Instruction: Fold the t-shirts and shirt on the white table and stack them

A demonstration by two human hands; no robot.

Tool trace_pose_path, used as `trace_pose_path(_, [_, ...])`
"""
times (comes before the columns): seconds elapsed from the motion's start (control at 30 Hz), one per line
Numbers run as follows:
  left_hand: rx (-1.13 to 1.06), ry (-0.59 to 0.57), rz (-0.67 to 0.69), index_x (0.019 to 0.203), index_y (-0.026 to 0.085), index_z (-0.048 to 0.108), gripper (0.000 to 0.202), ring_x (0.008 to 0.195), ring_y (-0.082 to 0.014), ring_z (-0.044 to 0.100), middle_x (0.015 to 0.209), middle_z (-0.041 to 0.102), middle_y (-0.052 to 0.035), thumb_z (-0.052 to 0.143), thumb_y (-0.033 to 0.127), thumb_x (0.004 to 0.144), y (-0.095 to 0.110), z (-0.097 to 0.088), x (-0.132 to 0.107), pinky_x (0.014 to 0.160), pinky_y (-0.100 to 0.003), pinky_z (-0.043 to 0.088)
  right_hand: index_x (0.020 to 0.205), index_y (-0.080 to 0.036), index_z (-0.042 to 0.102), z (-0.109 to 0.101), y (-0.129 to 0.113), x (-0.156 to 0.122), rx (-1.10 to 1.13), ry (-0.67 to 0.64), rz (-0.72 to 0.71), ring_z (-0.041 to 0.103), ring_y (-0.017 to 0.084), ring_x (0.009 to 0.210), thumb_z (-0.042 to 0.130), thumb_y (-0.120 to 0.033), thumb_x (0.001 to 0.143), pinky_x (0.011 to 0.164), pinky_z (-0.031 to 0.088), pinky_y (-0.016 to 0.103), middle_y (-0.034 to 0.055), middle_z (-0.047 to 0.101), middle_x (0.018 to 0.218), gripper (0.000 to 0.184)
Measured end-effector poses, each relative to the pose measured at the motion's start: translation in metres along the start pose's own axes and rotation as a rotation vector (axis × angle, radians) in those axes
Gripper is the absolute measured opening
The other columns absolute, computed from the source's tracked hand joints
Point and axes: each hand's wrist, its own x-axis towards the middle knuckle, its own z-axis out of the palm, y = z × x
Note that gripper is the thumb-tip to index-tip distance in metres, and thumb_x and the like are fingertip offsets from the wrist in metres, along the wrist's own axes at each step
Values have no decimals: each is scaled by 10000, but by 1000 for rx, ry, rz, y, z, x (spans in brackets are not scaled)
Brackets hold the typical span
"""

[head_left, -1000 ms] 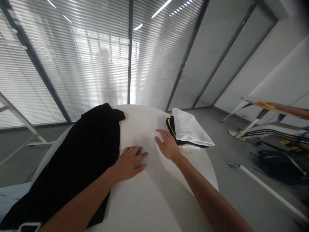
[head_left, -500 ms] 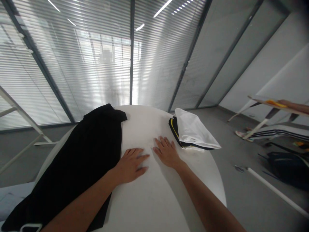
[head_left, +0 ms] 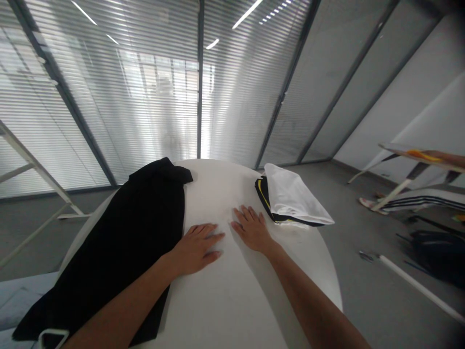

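Both of my hands rest palm down on a round white table [head_left: 214,305]. My left hand [head_left: 198,249] lies flat with its fingers apart, close to the right edge of a black garment [head_left: 134,237] spread along the table's left side; my forearm crosses over the cloth. To the right, my right hand [head_left: 251,229] is also flat and open, holding nothing. Just beyond its fingers sits a stack of folded clothes, a white garment [head_left: 294,196] on top and a black garment with a yellow stripe [head_left: 264,191] beneath.
Behind the table runs a glass partition with blinds [head_left: 160,111]. A white metal frame [head_left: 43,174] stands at left. On the right are another table [head_left: 417,151], part of a person in striped trousers [head_left: 428,198], a dark bag [head_left: 436,254] and a white pole [head_left: 417,286] above the floor.
My hands stay in the same place on the table, and the clothes have not moved. The view has shifted slightly, with the surroundings sliding a little to the right.
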Motion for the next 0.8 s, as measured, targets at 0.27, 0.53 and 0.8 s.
trace_pose_path(0.27, [-16, 4, -5, 1460, 324, 395, 562, 1404, -251, 308, 1540, 357, -63, 312, 567, 959, 0, 1, -1, 1132, -432, 230, 1463, -267, 410, -1, 0, 0, 15, -4, -8, 329, 327, 1392, 285, -515, 985, 1086, 262, 556, 103, 369, 1529, 553])
trace_pose_path(0.53, [-26, 21, -8, 1456, 319, 400, 551, 1401, -256, 312, 1532, 368, -69, 336, 548, 959, 2, 1, -1, 1126, -448, 239, 1465, -274, 405, -2, 0, 1, 23, -11, 2, 332, 324, 1389, 299, -499, 981, 1077, 265, 569, 91, 377, 1526, 544])
trace_pose_path(0.8, [-34, 18, -9, 1461, 318, 393, 552, 1408, -252, 302, 1541, 355, -65, 344, 544, 959, 3, 2, -2, 1135, -440, 227, 1457, -274, 417, -2, 0, 1, 32, 2, 2, 339, 323, 1384, 314, -506, 979, 1075, 269, 556, 96, 390, 1518, 541])
